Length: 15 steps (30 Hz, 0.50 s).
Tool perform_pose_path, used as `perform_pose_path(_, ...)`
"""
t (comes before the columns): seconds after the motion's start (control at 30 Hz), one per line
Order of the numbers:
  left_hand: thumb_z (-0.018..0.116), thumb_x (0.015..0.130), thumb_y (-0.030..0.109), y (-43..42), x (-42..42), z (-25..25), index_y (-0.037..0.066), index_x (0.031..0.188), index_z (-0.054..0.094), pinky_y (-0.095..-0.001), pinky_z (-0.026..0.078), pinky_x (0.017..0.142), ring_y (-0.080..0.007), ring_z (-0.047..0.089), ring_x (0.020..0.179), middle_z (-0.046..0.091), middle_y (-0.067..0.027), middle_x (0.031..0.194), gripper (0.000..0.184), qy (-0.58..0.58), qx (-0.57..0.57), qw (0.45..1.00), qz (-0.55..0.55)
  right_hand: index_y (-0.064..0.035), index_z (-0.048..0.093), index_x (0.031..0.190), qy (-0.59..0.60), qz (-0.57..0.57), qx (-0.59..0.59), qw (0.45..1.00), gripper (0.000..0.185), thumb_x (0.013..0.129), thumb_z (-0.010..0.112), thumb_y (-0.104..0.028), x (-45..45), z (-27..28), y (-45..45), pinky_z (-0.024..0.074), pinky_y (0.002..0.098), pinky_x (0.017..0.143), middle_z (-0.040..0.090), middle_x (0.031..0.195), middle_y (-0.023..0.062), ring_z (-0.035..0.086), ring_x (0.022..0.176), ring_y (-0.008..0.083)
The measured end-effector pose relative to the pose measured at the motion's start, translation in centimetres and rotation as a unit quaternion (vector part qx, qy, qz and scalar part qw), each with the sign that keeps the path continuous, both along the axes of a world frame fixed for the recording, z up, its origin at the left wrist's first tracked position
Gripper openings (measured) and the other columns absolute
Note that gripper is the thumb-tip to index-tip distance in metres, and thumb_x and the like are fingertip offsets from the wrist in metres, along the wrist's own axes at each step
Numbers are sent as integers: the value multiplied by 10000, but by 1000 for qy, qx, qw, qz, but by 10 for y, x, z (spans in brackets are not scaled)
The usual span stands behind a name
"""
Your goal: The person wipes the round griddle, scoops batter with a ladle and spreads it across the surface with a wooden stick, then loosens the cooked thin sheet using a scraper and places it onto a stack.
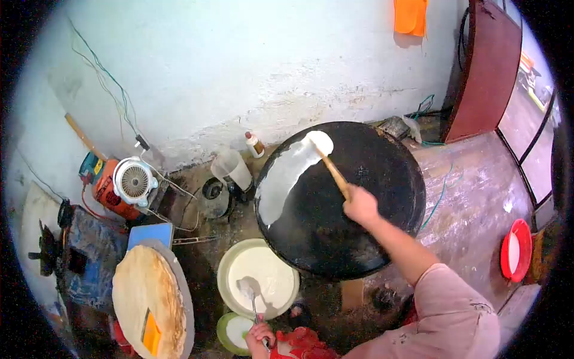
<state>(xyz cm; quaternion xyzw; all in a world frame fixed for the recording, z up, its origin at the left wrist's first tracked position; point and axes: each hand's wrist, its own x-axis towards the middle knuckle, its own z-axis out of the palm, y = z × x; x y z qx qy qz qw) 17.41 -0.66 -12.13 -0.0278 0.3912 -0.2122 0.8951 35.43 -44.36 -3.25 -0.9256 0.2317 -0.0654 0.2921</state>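
Note:
My right hand (360,205) is closed around the wooden handle of a batter spreader (335,170), reaching over a large round black griddle (365,239). The spreader's far end meets white batter (282,182), which lies in a curved band along the griddle's left and upper edge. Lower down, my left hand (259,336) grips the metal handle of a ladle (255,303). The ladle's bowl rests in a wide basin (224,281) of pale batter. Beside that hand is a green bowl (222,331) with white contents.
A thick stack of thin round pancakes (134,281) lies at left, with an orange-yellow piece (152,336) on it. Behind are a blower (133,181), a clear jug (232,169) and a bottle (255,145). A red basin (516,251) sits far right.

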Motion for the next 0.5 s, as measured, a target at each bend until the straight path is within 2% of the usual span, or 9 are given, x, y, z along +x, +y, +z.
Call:
perform_pose_path(0.1, 409, 881, 147, 3, -4, -17, 31, 1093, 537, -183, 339, 404, -55, 372, 429, 427, 21, 579, 274, -14, 40, 999, -8, -86, 462, 1207, -25, 95, -137, 986, 495, 720, 550, -86, 23, -14, 21, 491, 409, 715, 571, 911, 140, 597, 840, 307)
perform_pose_path(0.17, 320, 933, 184, 13, -7, -31, 10, 733, 493, -288, 430, 589, -186, 517, 654, 519, -87, 747, 316, -192, -182, 963, -45, -82, 435, 1198, 53, 38, -213, 975, 463, 746, 533, -55, 48, -14, -11, 508, 397, 645, 547, 964, 131, 610, 792, 294)
perform_pose_path(0.2, 320, 906, 119, 19, -6, -22, 93, 615, 344, -217, 314, 436, -115, 375, 459, 373, 8, 555, 294, 11, 91, 996, 4, -83, 442, 1182, 33, 23, -193, 980, 443, 748, 532, -65, 40, -15, -21, 508, 401, 637, 546, 959, 137, 610, 778, 302)
perform_pose_path(0.23, 320, 906, 119, 8, -6, 3, 93, 615, 344, -217, 314, 436, -115, 375, 459, 373, 8, 555, 294, 9, 90, 996, 0, -84, 449, 1166, 12, 6, -178, 984, 423, 751, 531, -75, 32, -11, -31, 508, 405, 630, 544, 955, 143, 610, 763, 309)
perform_pose_path(0.3, 334, 910, 138, -31, -6, 51, 99, 622, 354, -227, 291, 413, -117, 365, 445, 382, 3, 557, 291, -41, 327, 942, -66, -71, 449, 1138, -41, -20, -159, 986, 418, 729, 533, -85, -5, -18, -12, 500, 420, 620, 526, 930, 155, 602, 731, 334)
perform_pose_path(0.33, 322, 918, 154, -9, -12, 14, 119, 615, 332, -241, 276, 414, -125, 352, 438, 369, -3, 553, 305, -165, 303, 935, -88, -67, 444, 1152, -29, 22, -145, 989, 438, 723, 531, -74, -24, -21, 5, 498, 419, 620, 523, 922, 153, 601, 727, 332)
perform_pose_path(0.37, 322, 918, 154, -8, -7, 8, 119, 615, 332, -241, 276, 414, -125, 352, 438, 369, -3, 553, 305, -166, 299, 935, -88, -64, 438, 1166, -17, 66, -128, 989, 458, 717, 528, -64, -34, -22, 14, 496, 418, 621, 521, 914, 152, 599, 723, 329)
perform_pose_path(0.47, 249, 939, 194, -11, 1, 17, 99, 605, 362, -246, 289, 392, -132, 340, 416, 354, -5, 507, 365, 9, 88, 996, 17, -84, 440, 1200, 7, 59, -220, 974, 496, 714, 535, -60, -14, -32, -17, 497, 420, 627, 521, 918, 148, 599, 723, 330)
perform_pose_path(0.5, 249, 939, 194, -2, 0, 6, 99, 605, 362, -246, 289, 392, -132, 340, 416, 354, -5, 507, 365, 11, 91, 996, 15, -97, 463, 1193, 10, 9, -243, 970, 486, 715, 542, -61, -7, -31, -38, 497, 415, 633, 528, 940, 146, 601, 733, 328)
